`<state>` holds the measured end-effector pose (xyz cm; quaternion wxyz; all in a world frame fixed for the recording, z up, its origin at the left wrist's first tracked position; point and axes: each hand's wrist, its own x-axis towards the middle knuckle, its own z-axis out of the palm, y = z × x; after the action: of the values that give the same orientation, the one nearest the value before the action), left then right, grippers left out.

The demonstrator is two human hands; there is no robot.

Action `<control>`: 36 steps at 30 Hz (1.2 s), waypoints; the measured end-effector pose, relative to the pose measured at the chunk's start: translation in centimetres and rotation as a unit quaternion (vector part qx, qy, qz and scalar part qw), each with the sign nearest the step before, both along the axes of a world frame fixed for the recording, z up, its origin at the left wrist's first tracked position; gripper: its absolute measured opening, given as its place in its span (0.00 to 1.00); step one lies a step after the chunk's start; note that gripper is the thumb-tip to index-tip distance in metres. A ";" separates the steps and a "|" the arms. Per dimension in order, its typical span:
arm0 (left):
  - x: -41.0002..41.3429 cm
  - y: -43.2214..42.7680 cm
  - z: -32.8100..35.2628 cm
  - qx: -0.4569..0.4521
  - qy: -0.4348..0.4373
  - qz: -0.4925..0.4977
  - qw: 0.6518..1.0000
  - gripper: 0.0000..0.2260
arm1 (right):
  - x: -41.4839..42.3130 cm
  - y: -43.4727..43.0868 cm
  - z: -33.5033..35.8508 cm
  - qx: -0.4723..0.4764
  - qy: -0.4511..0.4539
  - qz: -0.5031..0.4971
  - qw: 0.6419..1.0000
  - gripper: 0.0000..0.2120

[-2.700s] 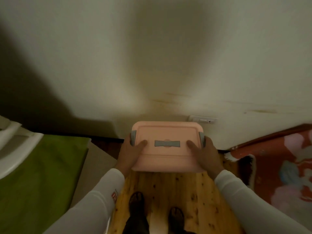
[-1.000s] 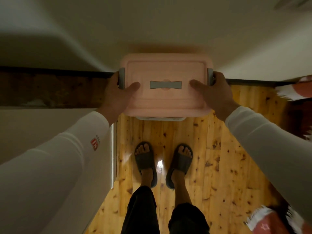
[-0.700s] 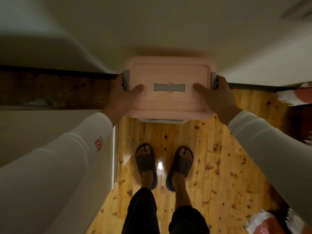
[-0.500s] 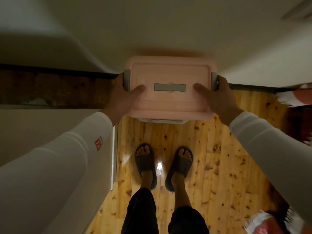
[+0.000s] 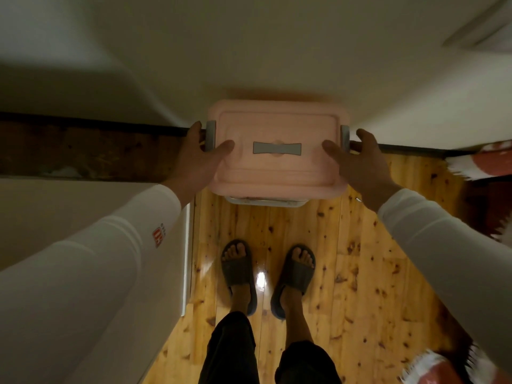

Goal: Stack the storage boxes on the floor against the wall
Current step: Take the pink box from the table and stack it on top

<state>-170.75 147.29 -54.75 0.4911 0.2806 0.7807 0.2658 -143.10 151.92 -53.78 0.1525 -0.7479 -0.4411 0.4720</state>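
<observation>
A pink storage box (image 5: 277,173) with a grey handle strip on its lid and grey side latches sits close against the white wall (image 5: 249,51). Below its near edge shows the pale rim of another box (image 5: 266,202), which it hides almost wholly. My left hand (image 5: 196,162) grips the pink box's left end, thumb on the lid. My right hand (image 5: 360,164) grips the right end, thumb on the lid as well. Whether the pink box rests on the lower one I cannot tell.
My two feet in dark slippers (image 5: 241,270) stand on the wooden floor (image 5: 346,273) just behind the boxes. A pale flat surface (image 5: 83,212) fills the left. A red and white rug (image 5: 487,162) lies at the right, another piece of it (image 5: 443,367) at the bottom right.
The view has tipped down from the wall to the floor. The pink box has gone down and forward toward the wall, over the pale box. Both hands keep their hold.
</observation>
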 end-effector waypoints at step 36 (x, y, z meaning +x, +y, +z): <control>2.5 -7.1 30.0 0.136 0.148 -0.206 0.958 0.32 | -3.6 -8.3 29.9 0.107 0.020 0.079 0.991 0.41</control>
<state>-168.27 140.16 -24.77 0.3712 0.5359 0.7264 0.2175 -146.72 143.59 -23.88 0.2028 -0.6805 -0.5440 0.4471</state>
